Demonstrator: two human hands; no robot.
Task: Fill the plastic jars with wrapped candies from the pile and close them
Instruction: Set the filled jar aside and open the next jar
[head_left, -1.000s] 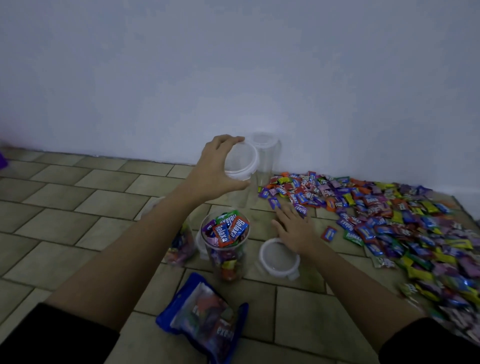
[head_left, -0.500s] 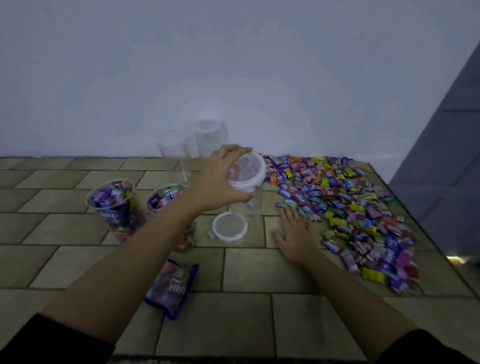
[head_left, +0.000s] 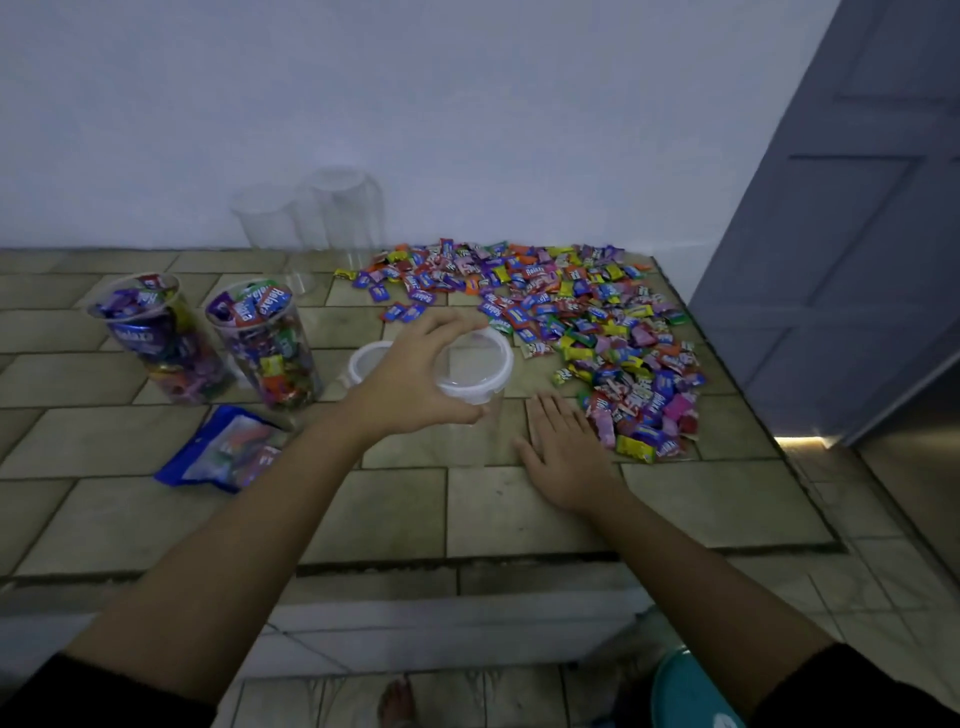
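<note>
On the worktop (head_left: 493, 509), the left hand (head_left: 410, 384) grips the empty plastic jar (head_left: 480, 364) by its white rim, likely the stiffest hold on so light, slick a thing; the right hand (head_left: 563, 454) lies flat, fingers straight, at its five o'clock.

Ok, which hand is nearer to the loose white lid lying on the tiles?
Left. The left hand, gripping the top of the empty jar, sits right beside the lid, hiding part of it. The right hand lies flat on the tiles beyond the jar, further right.
</note>
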